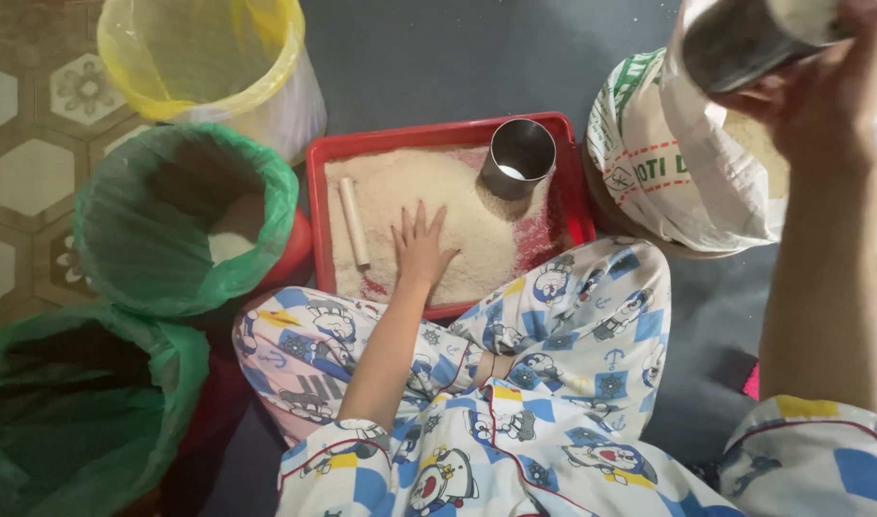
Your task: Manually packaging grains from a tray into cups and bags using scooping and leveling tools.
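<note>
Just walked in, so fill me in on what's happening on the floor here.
A person sits cross-legged on the floor before a red tray heaped with rice. The left hand lies flat, fingers spread, on the rice. The right hand holds a metal cup raised and tilted above an open white sack. A second metal cup stands upright in the rice, and a wooden stick lies on it. Buckets lined with yellow and green bags stand nearby.

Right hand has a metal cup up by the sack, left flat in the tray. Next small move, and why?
Probably bring the raised metal cup in the right hand over and tip it into the red tray. It is held high beside the open sack with pale grain showing at its mouth, while the left hand lies flat on the rice there.
</note>
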